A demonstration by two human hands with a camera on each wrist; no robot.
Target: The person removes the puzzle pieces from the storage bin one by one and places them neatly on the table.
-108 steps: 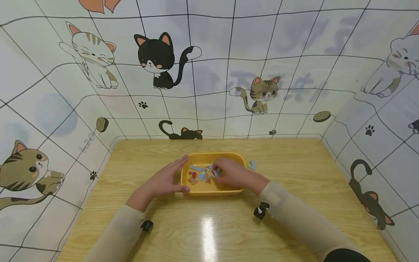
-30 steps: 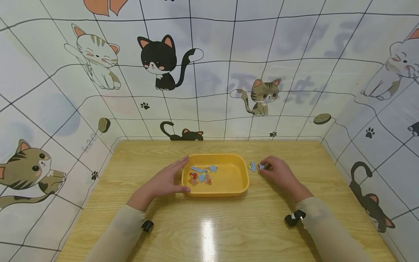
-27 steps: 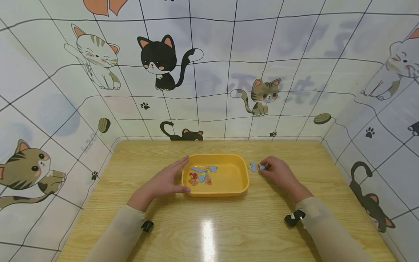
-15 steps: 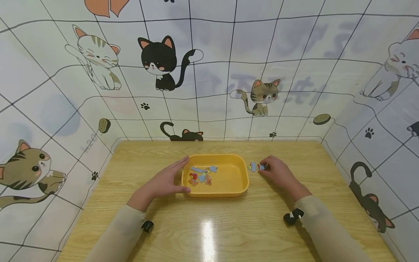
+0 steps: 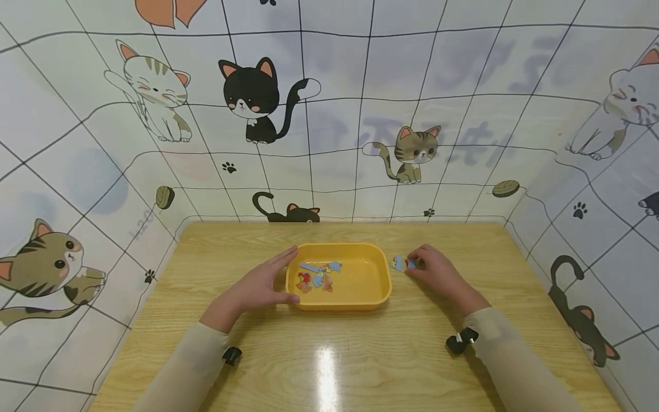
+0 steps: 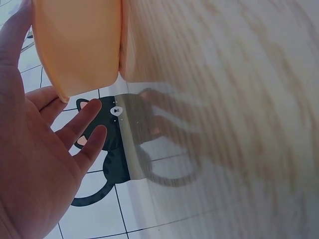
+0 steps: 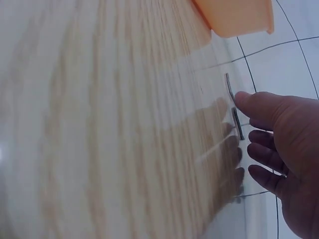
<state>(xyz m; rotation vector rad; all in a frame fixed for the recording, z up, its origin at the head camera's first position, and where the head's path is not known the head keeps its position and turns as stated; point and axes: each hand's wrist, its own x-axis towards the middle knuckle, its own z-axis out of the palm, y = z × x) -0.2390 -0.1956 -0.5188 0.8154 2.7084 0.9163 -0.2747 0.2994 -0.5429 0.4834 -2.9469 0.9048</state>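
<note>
In the head view, a yellow tray (image 5: pixel 364 283) stands on the wooden table, with several small colourful jigsaw puzzle pieces (image 5: pixel 326 282) gathered in its left half. My left hand (image 5: pixel 257 283) lies along the tray's left end, fingers extended and thumb at the near corner. Seen from the left wrist, the index finger touches the rim while the other fingers (image 6: pixel 89 149) are spread free. To the right of the tray, my right hand (image 5: pixel 437 272) pinches a blue and red puzzle piece (image 5: pixel 410 264) beside another blue piece (image 5: pixel 397 263). The right wrist view shows both pieces edge-on.
The pale wooden table (image 5: pixel 386 355) extends around the tray on all sides. Behind and beside it rise white grid-patterned walls (image 5: pixel 334 126) printed with cartoon cats. Black wrist cameras sit at both sleeves (image 5: pixel 496 337).
My right hand has gone from inside the tray to the table at its right, carrying a puzzle piece up beside the piece lying there. The left hand has stayed at the tray.
</note>
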